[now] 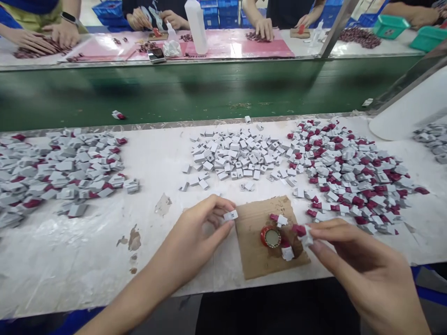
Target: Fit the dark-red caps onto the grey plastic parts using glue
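Between the thumb and fingers of my left hand [206, 228] is a small light-grey plastic block [230, 215], held at the left edge of a cardboard piece [258, 265]. My right hand [352, 256] pinches a grey-and-maroon plastic piece [303, 233] over the cardboard's right side. On the cardboard sits a red bottle cap [271, 237], open side up, with pale contents. Two more grey-and-maroon pieces lie beside it, one piece [279, 219] above and another piece [287, 251] to the lower right. A dark wet-looking stain spreads around them.
Plain grey blocks [237, 151] are heaped behind the cardboard. Grey-and-maroon pieces form a right heap [352, 172] and a left heap [59, 167]. A green belt [167, 93] runs beyond, with co-workers' hands [263, 29] across it. A white cylindrical container [412, 107] stands at right.
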Tool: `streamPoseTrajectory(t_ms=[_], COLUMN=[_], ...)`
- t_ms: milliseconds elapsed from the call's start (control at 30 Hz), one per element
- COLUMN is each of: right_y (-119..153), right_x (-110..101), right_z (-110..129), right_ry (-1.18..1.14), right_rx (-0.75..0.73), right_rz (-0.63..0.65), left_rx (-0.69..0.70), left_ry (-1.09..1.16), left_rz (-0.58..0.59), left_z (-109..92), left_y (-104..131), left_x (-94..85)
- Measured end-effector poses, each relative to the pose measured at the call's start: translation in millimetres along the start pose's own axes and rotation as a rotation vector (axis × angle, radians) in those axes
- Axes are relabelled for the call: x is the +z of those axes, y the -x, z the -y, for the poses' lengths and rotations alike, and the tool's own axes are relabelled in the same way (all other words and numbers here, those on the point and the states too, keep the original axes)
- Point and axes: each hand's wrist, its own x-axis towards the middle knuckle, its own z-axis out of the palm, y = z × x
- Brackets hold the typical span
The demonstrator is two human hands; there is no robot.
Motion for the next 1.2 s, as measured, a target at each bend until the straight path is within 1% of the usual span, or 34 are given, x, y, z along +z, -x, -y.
streamPoseTrajectory(t_ms=[33, 100, 200, 300, 400, 467, 533, 667, 700, 867, 967, 1200], right_y=[-4.7, -15.1, -29.7, -40.2, -47.7, -51.8, -55.0, -58.7, -59.2, -59.8, -59.4, -58.6], right_x=[-0.8, -0.7, 2.6, 6.5, 9.3, 11.1, 13.5, 20.4, 22.2, 29.2, 31.4, 33.1], right_z=[1.2, 3.2, 4.8, 5.9, 8.1, 10.3, 12.2, 11.8, 10.8, 4.7, 3.2, 0.5], right_ry=[-0.079, -0.27, -0.537, -0.665, -0.692, -0.679, -0.654, -0.601, -0.581, -0.51, -0.52, -0.575], right_rx=[0.059, 0.176, 0.299, 0.333, 0.315, 0.285, 0.259, 0.213, 0.204, 0.195, 0.193, 0.181], right_rz=[-0.027, -0.043, 0.004, 0.045, 0.038, 0.017, 0.0, -0.021, -0.032, -0.061, -0.054, -0.026], left_rx=[-0.03, -0.094, -0.153, -0.17, -0.213, -0.256, -0.281, -0.246, -0.246, -0.291, -0.279, -0.227], left_ry=[0.112, 0.326, 0.546, 0.726, 0.86, 0.888, 0.861, 0.693, 0.68, 0.842, 0.901, 0.866], left_rz=[0.053, 0.155, 0.239, 0.274, 0.299, 0.315, 0.317, 0.291, 0.281, 0.248, 0.246, 0.267], left_z=[-3.4, -10.2, -19.7, -28.2, -34.8, -38.1, -40.8, -45.8, -46.9, -48.2, -45.7, -45.7], left_y=[-5.5, -18.4, -38.7, -55.7, -66.8, -71.1, -73.5, -75.7, -75.9, -74.7, -72.7, -72.4], left_x=[-0.5, -0.7, 1.9, 7.9, 14.7, 17.7, 18.9, 19.5, 20.3, 27.0, 29.6, 34.4])
